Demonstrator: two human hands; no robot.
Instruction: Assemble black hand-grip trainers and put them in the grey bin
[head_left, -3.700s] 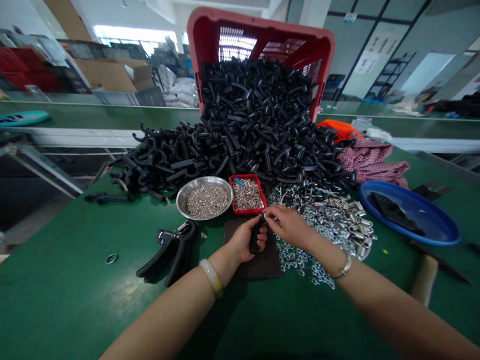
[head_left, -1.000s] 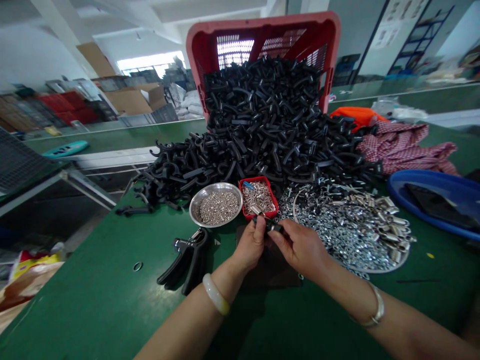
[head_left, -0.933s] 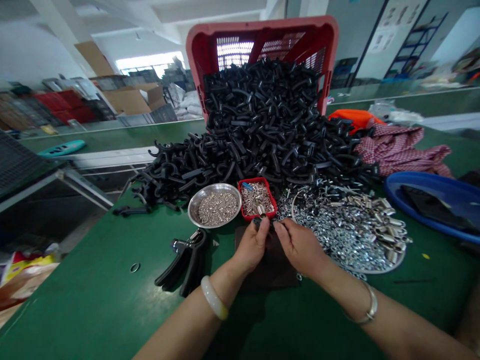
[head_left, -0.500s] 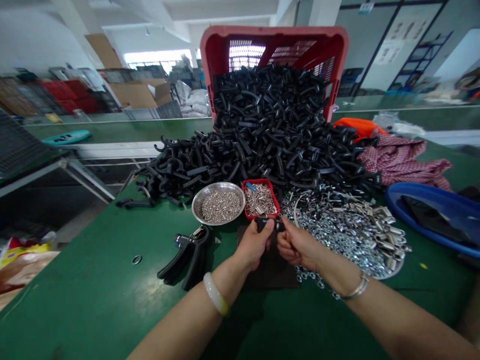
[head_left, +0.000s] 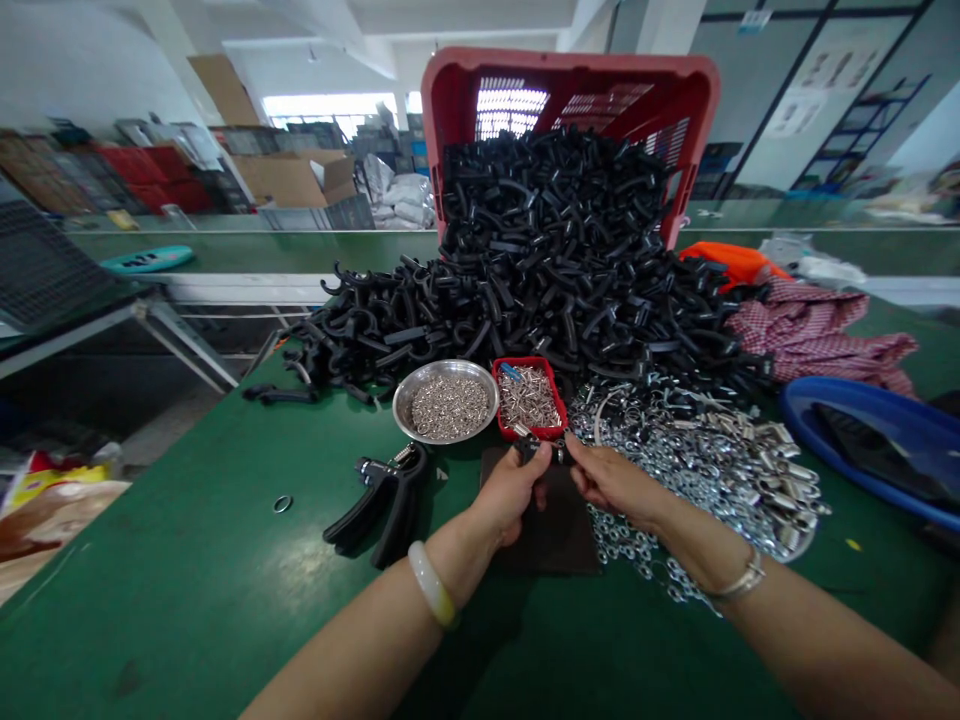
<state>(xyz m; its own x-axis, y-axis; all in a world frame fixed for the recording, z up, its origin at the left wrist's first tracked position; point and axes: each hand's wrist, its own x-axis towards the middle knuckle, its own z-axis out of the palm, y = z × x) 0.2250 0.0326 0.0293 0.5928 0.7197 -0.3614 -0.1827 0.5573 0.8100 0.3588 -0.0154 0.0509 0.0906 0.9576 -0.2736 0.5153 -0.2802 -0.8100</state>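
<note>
Your left grip (head_left: pixel 510 500) is holding a black handle part (head_left: pixel 529 444), thumb on top, just in front of the small red tray (head_left: pixel 560 400). A coil spring (head_left: pixel 521 430) is showing beside that part. Your right grip (head_left: pixel 615 482) is staying narrow, thumb and fingertips meeting at the part's right end; I cannot tell whether you are pinching anything there. Both are hovering over a dark mat (head_left: pixel 551 535), which is lying on the green desk (head_left: pixel 225 600) in front of the tray. Left of the tray, a metal bowl (head_left: pixel 403 402) is holding tiny metal pieces; in front and to the left, a sprung handle pair (head_left: pixel 397 515) is lying, with a metal ring (head_left: pixel 283 504) farther left. Right of the tray, shiny metal fittings (head_left: pixel 697 480) are covering the desk. Behind it, black parts (head_left: pixel 525 290) are filling a red crate (head_left: pixel 570 62).
</note>
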